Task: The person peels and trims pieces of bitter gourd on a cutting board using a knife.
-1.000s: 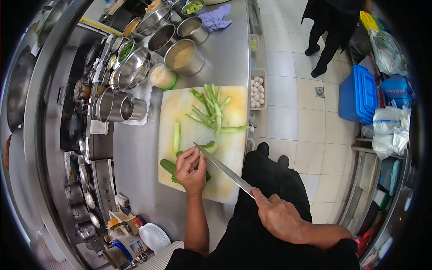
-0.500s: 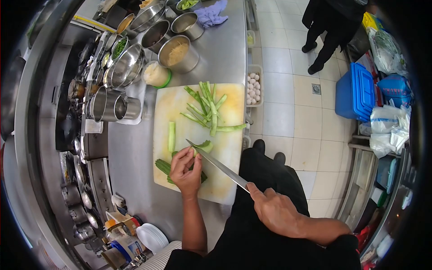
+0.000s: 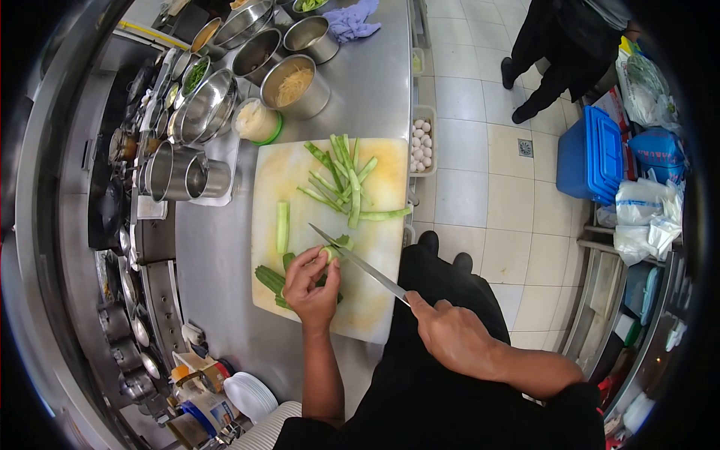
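The green vegetable piece (image 3: 331, 254) is over the cutting board (image 3: 289, 169), pinched in the left hand (image 3: 308, 285); I cannot tell whether its lower end rests on the board. The likeliest trouble, I judge, is a nick: the knife (image 3: 367, 272) lies across the board with its blade close beside the left fingertips, so a slip on moist flesh or a sudden push from the right could bring the edge into them. The piece might also twist, being held at a small spot only, which would make a cut run crooked. At the board's edge, one pale strip (image 3: 385, 214) pokes out from the pile of cut strips (image 3: 347, 180) and could be knocked off by a sleeve or the person's body.

The left grip is narrow, thumb and fingers closed on the piece above the dark green lengths (image 3: 270, 280) lying on the board. The right hand (image 3: 454, 339), out beyond the board's edge, has its grip wrapped fully round the knife's handle, which it hides. Blade contact with the piece is unclear.
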`<state>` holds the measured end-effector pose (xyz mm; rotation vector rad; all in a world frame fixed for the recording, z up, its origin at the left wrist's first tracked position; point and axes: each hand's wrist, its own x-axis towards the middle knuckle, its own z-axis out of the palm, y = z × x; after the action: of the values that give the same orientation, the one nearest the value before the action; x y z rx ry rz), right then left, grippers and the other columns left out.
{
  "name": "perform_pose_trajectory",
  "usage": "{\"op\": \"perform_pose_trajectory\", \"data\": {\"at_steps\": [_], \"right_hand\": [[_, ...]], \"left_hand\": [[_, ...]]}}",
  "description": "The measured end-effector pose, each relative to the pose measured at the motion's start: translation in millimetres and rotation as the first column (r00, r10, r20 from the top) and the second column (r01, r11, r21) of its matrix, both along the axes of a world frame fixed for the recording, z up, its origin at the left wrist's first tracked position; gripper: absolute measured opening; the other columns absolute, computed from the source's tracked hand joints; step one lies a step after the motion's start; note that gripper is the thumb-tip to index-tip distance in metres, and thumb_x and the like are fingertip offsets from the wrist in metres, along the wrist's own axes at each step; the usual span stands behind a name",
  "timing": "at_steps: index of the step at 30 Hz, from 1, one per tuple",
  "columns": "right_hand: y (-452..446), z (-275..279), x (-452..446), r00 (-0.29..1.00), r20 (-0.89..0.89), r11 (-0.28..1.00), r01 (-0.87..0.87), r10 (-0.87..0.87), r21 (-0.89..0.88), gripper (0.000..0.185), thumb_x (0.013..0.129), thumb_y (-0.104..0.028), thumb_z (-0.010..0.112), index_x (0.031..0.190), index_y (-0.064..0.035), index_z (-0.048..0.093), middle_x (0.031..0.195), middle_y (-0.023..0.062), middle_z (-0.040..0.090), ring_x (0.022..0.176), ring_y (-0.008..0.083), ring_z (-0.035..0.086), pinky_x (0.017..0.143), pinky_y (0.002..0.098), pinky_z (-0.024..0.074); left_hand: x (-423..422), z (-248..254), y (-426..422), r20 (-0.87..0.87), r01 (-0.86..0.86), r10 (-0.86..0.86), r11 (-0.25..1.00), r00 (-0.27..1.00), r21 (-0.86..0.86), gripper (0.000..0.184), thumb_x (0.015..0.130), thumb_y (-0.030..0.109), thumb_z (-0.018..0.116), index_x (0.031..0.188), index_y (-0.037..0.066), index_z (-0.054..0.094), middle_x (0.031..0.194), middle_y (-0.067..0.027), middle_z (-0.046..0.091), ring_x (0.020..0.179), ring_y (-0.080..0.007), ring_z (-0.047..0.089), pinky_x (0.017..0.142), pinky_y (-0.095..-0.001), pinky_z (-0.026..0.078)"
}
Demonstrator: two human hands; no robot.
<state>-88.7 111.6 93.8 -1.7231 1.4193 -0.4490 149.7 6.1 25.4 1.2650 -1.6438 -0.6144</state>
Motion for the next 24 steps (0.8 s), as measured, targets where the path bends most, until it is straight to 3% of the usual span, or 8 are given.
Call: {"op": "perform_pose_trajectory", "data": {"at_steps": [3, 10, 12, 18, 24], "right_hand": [[-5.3, -4.5, -0.6, 1.0, 0.006, 1.0, -0.007, 0.007, 0.0, 0.046, 0.091, -0.004, 0.059, 0.132, 0.0144, 0.052, 0.066, 0.0244, 0.059, 0.054, 0.0358, 0.061, 0.048, 0.0448, 0.0511], [-14.5, -9.3, -0.3, 1.0, -0.004, 1.0, -0.018, 0.018, 0.008, 0.046, 0.088, -0.002, 0.059, 0.131, 0.0114, 0.051, 0.069, 0.0275, 0.061, 0.058, 0.0395, 0.065, 0.051, 0.0449, 0.055], [-19.4, -9.7, 0.0, 1.0, -0.011, 0.999, -0.028, 0.029, 0.029, 0.046, 0.088, -0.001, 0.058, 0.132, 0.0116, 0.051, 0.071, 0.0289, 0.062, 0.059, 0.0404, 0.066, 0.052, 0.0456, 0.0551], [-27.8, -12.9, 3.3, 0.998, -0.045, 0.997, -0.051, 0.054, 0.059, 0.047, 0.086, 0.001, 0.058, 0.132, 0.0106, 0.051, 0.074, 0.0299, 0.063, 0.061, 0.0416, 0.067, 0.053, 0.0464, 0.0554], [-36.2, -13.3, 4.3, 0.995, -0.062, 0.996, -0.068, 0.072, 0.057, 0.05, 0.083, 0.002, 0.058, 0.131, 0.0096, 0.05, 0.076, 0.0301, 0.063, 0.064, 0.0426, 0.068, 0.055, 0.0465, 0.0565]], "left_hand": [[-4.9, 4.9, 0.7, -0.044, -0.036, 0.038, 0.998, 0.998, 0.043, 0.021, 0.081, -0.012, 0.076, 0.1, -0.007, 0.071, 0.116, -0.0164, 0.066, 0.099, -0.019, 0.07, 0.083, -0.0284, 0.063], [-3.6, 5.1, 0.1, -0.055, -0.041, 0.044, 0.997, 0.998, 0.061, 0.02, 0.08, -0.012, 0.076, 0.098, -0.007, 0.071, 0.116, -0.0163, 0.066, 0.097, -0.0175, 0.07, 0.082, -0.0272, 0.063], [-1.8, 3.0, -0.2, -0.015, 0.007, -0.007, 1.0, 1.0, 0.025, 0.023, 0.083, -0.013, 0.073, 0.105, -0.004, 0.07, 0.118, -0.0167, 0.063, 0.098, -0.0185, 0.068, 0.077, -0.0278, 0.063], [-5.2, 8.0, -0.7, -0.075, -0.053, 0.059, 0.996, 0.995, 0.077, 0.02, 0.08, -0.012, 0.076, 0.098, -0.006, 0.071, 0.115, -0.0158, 0.066, 0.096, -0.0177, 0.07, 0.082, -0.0274, 0.063], [-1.1, 6.7, -2.1, -0.031, -0.018, 0.021, 0.997, 0.999, 0.07, 0.022, 0.083, -0.012, 0.074, 0.104, -0.005, 0.069, 0.117, -0.0165, 0.063, 0.099, -0.0193, 0.068, 0.08, -0.029, 0.063]]}}
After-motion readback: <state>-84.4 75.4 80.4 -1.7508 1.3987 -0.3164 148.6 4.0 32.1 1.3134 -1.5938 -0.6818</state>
